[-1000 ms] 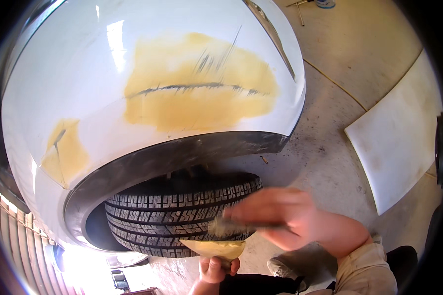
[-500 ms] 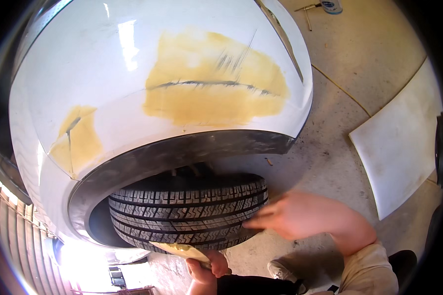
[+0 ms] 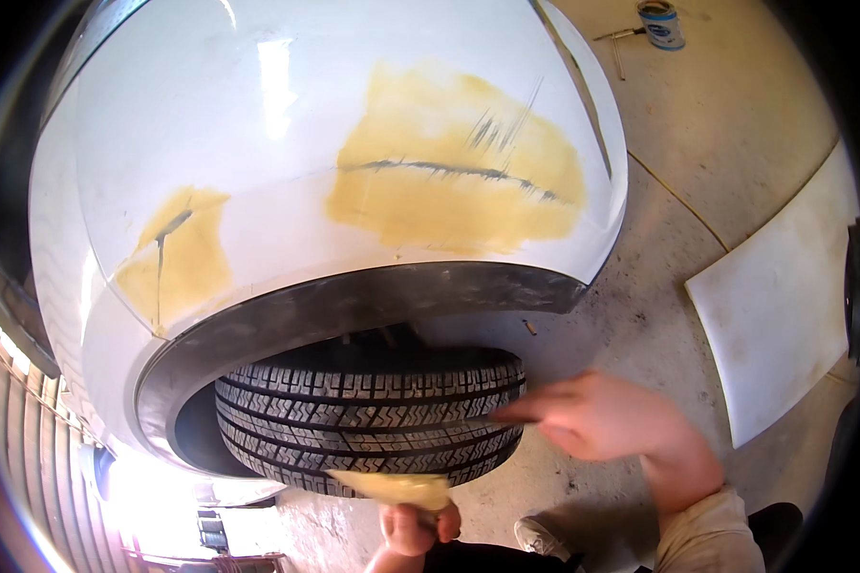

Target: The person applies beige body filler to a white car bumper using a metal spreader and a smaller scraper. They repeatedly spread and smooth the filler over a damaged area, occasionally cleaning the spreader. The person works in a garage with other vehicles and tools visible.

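- Body-filler work on a white car panel (image 3: 287, 143), judged mid-way: two yellow filler patches already spread, a large one (image 3: 454, 167) at the right of the panel and a small one (image 3: 177, 258) at the left, each with a dark crease showing through.
- Left hand (image 3: 413, 525) low at the near edge, clenched round the bottom of a flat board (image 3: 392, 489) loaded with yellow filler, held just in front of the tyre (image 3: 368, 420).
- Right hand (image 3: 602, 420) blurred, right of the tyre and above the board, fingers pointing left; seems pinched on something thin and dark, perhaps a spreader, but too smeared to tell for sure.
- Step in hand, as a judgement: between board and panel, picking up or carrying filler rather than spreading it; neither hand touching the panel.
- Next move likely calls for a loaded blade edge, a lift up past the black arch trim (image 3: 354, 306) to one of the patches, and a flat, even pull along the crease, keeping filler off the trim and tyre.
- Elsewhere: concrete floor (image 3: 736, 115), a tin (image 3: 661, 23) far right, well apart from the hands, a pale sheet (image 3: 784, 306) lying on the floor at right, a shoe (image 3: 545, 537) near the bottom edge.
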The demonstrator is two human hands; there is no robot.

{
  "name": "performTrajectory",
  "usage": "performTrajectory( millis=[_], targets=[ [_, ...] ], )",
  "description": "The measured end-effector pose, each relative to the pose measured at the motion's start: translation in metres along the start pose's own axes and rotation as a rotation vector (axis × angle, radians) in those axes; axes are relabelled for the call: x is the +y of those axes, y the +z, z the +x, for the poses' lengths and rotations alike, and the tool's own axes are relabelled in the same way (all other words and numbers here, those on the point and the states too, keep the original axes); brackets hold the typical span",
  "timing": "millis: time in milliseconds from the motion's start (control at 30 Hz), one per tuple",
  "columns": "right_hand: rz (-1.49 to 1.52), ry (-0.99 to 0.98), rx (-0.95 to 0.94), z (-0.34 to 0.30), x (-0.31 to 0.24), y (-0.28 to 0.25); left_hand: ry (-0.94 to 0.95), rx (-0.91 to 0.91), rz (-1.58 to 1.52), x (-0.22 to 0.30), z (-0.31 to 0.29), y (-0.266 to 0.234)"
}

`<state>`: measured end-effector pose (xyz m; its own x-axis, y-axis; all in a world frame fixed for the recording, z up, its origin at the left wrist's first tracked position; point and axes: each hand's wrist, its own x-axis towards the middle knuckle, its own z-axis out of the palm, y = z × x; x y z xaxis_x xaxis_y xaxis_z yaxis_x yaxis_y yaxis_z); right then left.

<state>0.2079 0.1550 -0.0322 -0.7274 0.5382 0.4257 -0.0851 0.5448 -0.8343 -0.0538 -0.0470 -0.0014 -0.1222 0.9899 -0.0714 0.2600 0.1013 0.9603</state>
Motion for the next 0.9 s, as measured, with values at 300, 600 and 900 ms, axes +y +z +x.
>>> performTrajectory(
  millis=[300, 600, 900],
  targets=[
    [0.189, -0.274, 0.065, 0.000, -0.010, -0.006, -0.050, -0.030, -0.150, 0.010, 0.016, 0.017],
    [0.177, 0.042, 0.433, -0.006, -0.005, -0.006, -0.122, -0.124, -0.112, 0.020, 0.022, 0.029],
    [0.086, -0.194, 0.074, -0.009, 0.008, -0.012, 0.000, 0.041, -0.245, 0.018, 0.026, 0.023]
  ],
)
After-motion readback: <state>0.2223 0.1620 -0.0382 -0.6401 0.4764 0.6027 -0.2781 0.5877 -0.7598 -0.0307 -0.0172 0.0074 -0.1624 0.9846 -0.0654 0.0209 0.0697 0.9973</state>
